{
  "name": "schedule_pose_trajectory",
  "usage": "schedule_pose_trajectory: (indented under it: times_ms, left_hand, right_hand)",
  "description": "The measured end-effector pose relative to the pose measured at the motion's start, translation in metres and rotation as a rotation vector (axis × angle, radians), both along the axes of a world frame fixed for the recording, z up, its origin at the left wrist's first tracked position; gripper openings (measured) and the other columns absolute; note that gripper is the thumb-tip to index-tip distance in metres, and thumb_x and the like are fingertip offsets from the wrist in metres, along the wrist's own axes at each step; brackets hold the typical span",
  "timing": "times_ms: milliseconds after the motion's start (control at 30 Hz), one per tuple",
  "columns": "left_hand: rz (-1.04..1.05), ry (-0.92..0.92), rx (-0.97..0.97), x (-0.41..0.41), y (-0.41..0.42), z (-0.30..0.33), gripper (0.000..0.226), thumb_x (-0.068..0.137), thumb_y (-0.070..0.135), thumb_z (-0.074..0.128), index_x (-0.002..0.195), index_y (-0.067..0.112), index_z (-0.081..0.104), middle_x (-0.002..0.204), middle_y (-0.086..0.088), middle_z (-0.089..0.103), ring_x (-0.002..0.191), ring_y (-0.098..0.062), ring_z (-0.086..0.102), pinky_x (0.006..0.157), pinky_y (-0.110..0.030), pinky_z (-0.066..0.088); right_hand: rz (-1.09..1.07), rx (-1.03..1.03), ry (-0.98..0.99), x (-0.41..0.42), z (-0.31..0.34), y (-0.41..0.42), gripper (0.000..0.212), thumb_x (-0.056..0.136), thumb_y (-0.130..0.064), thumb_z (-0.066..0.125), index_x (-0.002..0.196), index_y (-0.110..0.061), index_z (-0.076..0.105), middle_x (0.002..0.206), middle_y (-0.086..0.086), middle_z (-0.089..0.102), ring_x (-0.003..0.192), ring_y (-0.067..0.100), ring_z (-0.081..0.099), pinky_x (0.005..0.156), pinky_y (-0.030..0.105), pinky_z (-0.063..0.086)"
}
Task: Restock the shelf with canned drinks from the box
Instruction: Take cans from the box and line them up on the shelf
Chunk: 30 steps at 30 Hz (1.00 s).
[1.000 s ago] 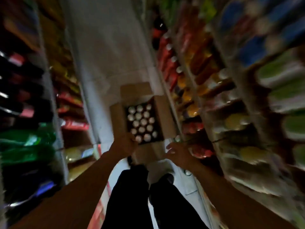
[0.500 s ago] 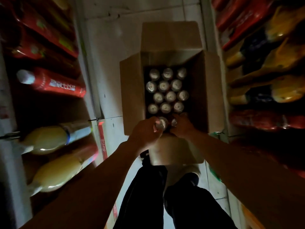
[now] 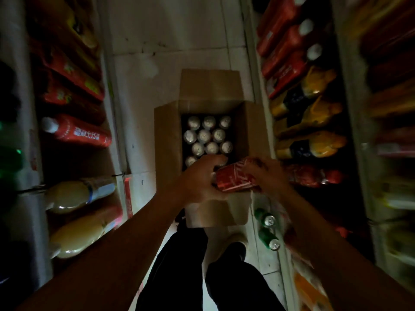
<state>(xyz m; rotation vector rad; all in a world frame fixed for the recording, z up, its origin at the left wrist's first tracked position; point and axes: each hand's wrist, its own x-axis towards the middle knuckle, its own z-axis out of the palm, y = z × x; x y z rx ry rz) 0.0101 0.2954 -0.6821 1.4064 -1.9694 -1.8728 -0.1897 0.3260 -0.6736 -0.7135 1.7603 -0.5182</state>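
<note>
An open cardboard box (image 3: 167, 140) stands on the white floor between two shelves, with several silver-topped cans (image 3: 204, 135) upright inside. Over the box's near edge I hold red cans (image 3: 235, 178) lying sideways. My left hand (image 3: 199, 178) grips their left end. From the right side, my right hand (image 3: 265, 173) curls round them. How many cans I hold is hard to tell.
The left shelf (image 3: 74, 131) holds red and yellow bottles lying toward the aisle. On the right shelf (image 3: 307, 122) are red, orange and dark bottles, with green cans (image 3: 268, 230) low down. My dark trouser legs and shoes fill the floor below the box.
Both hands reached down into the near row of the box and have lifted red cans out, turning them sideways above the box's near edge.
</note>
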Motion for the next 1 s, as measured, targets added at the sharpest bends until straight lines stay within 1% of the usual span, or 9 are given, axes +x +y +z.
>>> schedule_pose_trajectory:
  times_ms: [100,133,233,433,500,633,767,900,1000]
  left_hand:
    - [-0.071,0.067,-0.064,-0.034,-0.01,0.079,0.079,0.047,0.043,0.088,0.118,0.03,0.055,0.12,0.01,0.061,0.108,-0.002,0.06,0.094,-0.017,0.047]
    - [-0.091,0.074,-0.092,-0.045,-0.012,0.109,0.074,0.049,0.041,0.09,0.114,0.029,0.058,0.115,0.012,0.065,0.104,0.0,0.063,0.091,-0.02,0.051]
    - [-0.063,0.132,-0.179,-0.07,-0.006,0.207,0.061,0.058,0.02,0.093,0.109,0.03,0.061,0.094,0.02,0.067,0.085,0.014,0.063,0.073,-0.006,0.049]
    - [-0.003,0.329,-0.308,-0.123,0.025,0.391,0.067,0.05,0.019,0.091,0.112,0.025,0.065,0.098,0.009,0.074,0.093,-0.001,0.069,0.081,-0.017,0.053]
    - [-0.023,0.359,-0.389,-0.141,0.037,0.431,0.066,0.051,0.023,0.088,0.113,0.027,0.065,0.097,0.012,0.074,0.093,0.001,0.069,0.078,-0.015,0.052]
    - [-0.14,0.423,-0.471,-0.19,0.075,0.495,0.061,0.055,0.022,0.086,0.111,0.029,0.063,0.098,0.007,0.073,0.092,-0.01,0.07,0.083,-0.038,0.059]
    - [-0.32,0.476,-0.549,-0.235,0.11,0.538,0.059,0.064,0.01,0.084,0.108,0.037,0.057,0.097,0.01,0.069,0.095,-0.008,0.067,0.083,-0.019,0.053]
    - [-0.476,0.582,-0.62,-0.273,0.124,0.564,0.071,0.06,0.031,0.089,0.121,0.034,0.052,0.121,0.011,0.059,0.112,-0.003,0.059,0.094,-0.024,0.05]
    - [-0.565,0.568,-0.699,-0.296,0.122,0.579,0.075,0.062,0.042,0.085,0.128,0.033,0.051,0.125,0.013,0.056,0.116,-0.002,0.055,0.097,-0.027,0.05]
  right_hand:
    - [-0.14,-0.047,-0.128,-0.017,0.11,0.006,0.009,0.076,-0.029,0.068,0.084,-0.025,0.067,0.069,-0.008,0.069,0.056,0.002,0.067,0.044,0.017,0.05]
    - [-0.16,-0.093,-0.134,-0.022,0.147,0.009,0.016,0.072,-0.033,0.063,0.084,-0.025,0.068,0.069,-0.008,0.069,0.058,0.006,0.068,0.047,0.02,0.052]
    - [-0.202,-0.285,-0.076,-0.035,0.25,0.025,0.021,0.074,-0.037,0.067,0.09,-0.024,0.073,0.076,-0.005,0.073,0.067,0.009,0.069,0.053,0.027,0.054]
    - [-0.316,-0.543,0.0,-0.055,0.426,0.101,0.056,0.063,-0.033,0.091,0.113,-0.024,0.066,0.097,0.002,0.076,0.076,0.016,0.071,0.071,0.036,0.057]
    - [-0.386,-0.615,0.038,-0.058,0.456,0.122,0.064,0.062,-0.036,0.092,0.117,-0.024,0.064,0.104,0.0,0.075,0.086,0.019,0.073,0.079,0.042,0.059]
    - [-0.548,-0.723,0.202,-0.081,0.522,0.165,0.063,0.062,-0.027,0.093,0.118,-0.022,0.064,0.103,-0.006,0.075,0.096,0.007,0.071,0.087,0.034,0.058]
    - [-0.7,-0.784,0.42,-0.103,0.565,0.202,0.064,0.061,-0.03,0.093,0.117,-0.02,0.064,0.099,-0.008,0.075,0.09,0.001,0.071,0.083,0.029,0.059]
    - [-0.767,-0.792,0.573,-0.129,0.587,0.23,0.069,0.06,-0.03,0.092,0.121,-0.024,0.061,0.099,-0.013,0.074,0.089,-0.005,0.069,0.078,0.019,0.057]
    - [-0.784,-0.76,0.637,-0.155,0.598,0.243,0.07,0.061,-0.032,0.092,0.122,-0.028,0.059,0.1,-0.014,0.072,0.089,-0.006,0.067,0.077,0.022,0.058]
